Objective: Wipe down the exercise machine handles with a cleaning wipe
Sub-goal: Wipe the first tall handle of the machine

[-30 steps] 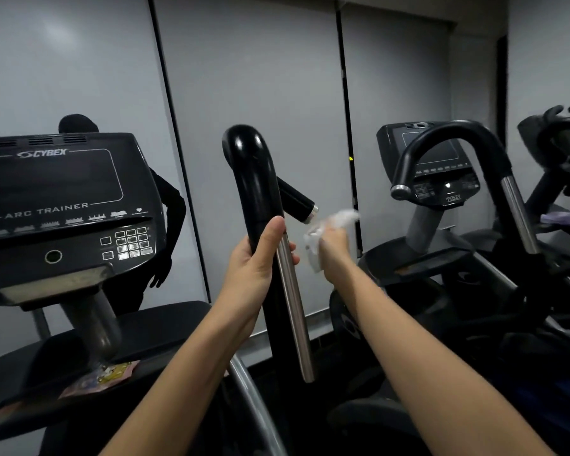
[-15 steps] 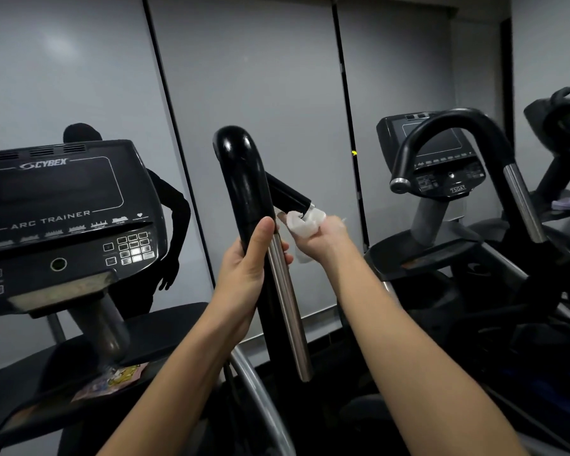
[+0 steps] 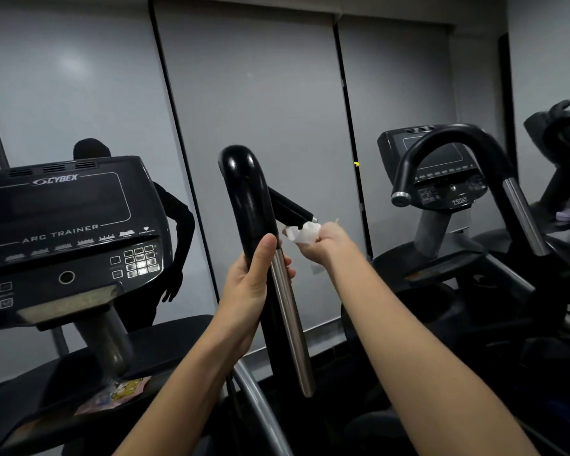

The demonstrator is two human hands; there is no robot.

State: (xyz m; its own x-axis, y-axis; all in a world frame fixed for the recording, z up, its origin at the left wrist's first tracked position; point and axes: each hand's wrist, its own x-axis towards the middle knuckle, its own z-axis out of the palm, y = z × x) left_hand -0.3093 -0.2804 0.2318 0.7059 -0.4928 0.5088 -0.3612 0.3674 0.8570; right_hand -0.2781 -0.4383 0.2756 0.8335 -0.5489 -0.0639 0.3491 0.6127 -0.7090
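Observation:
A glossy black curved handle (image 3: 246, 195) of the arc trainer rises in the middle, with a silver metal strip (image 3: 290, 320) down its right side. My left hand (image 3: 252, 287) is wrapped around this handle, thumb up its front. A short black side grip (image 3: 288, 205) sticks out to the right behind it. My right hand (image 3: 331, 240) holds a crumpled white cleaning wipe (image 3: 301, 233) pressed against the underside of the side grip's tip.
The Cybex arc trainer console (image 3: 66, 225) fills the left. A second machine with a black looped handle (image 3: 448, 143) and console (image 3: 441, 166) stands at right, more equipment beyond it. Grey window blinds (image 3: 260, 103) lie behind. A colourful paper (image 3: 116, 394) lies on the machine's lower shelf.
My right hand with the wipe moved left and up from beside the side grip's tip onto its end. My left hand stayed on the handle. The camera view shifted slightly.

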